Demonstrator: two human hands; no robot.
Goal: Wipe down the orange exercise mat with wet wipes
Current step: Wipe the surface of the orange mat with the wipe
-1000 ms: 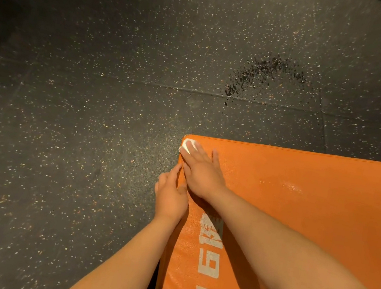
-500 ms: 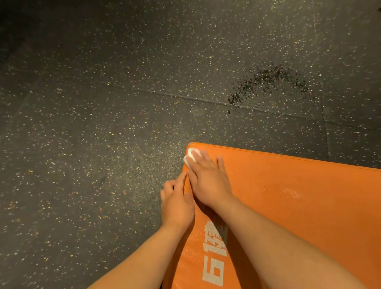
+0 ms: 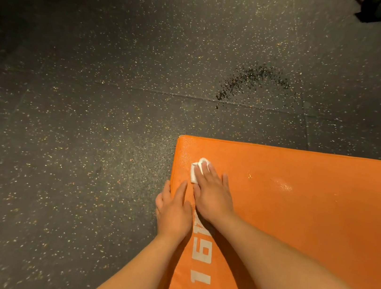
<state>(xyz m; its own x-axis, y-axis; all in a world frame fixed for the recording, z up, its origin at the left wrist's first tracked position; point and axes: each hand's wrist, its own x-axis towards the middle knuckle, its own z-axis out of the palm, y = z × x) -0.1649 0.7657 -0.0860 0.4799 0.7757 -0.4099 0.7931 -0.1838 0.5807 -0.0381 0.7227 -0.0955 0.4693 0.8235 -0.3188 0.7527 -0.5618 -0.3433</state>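
Observation:
The orange exercise mat (image 3: pixel 310 211) fills the lower right, with white print along its left side and a wet sheen near its far edge. My right hand (image 3: pixel 213 194) lies flat on the mat a little inside the far left corner, fingers straight, pressing a folded white wet wipe (image 3: pixel 196 170) that sticks out past the fingertips. My left hand (image 3: pixel 173 210) rests on the mat's left edge just beside the right hand, fingers straight and pointing away from me.
Dark speckled rubber floor (image 3: pixel 76 127) surrounds the mat on the left and beyond. A dark wet-looking arc of spots (image 3: pixel 250 81) marks the floor beyond the mat. A black object (image 3: pixel 377 9) sits at the top right corner.
My right hand and the wipe have drawn back from the mat's far left corner toward me and slightly right. The left hand stays on the left edge.

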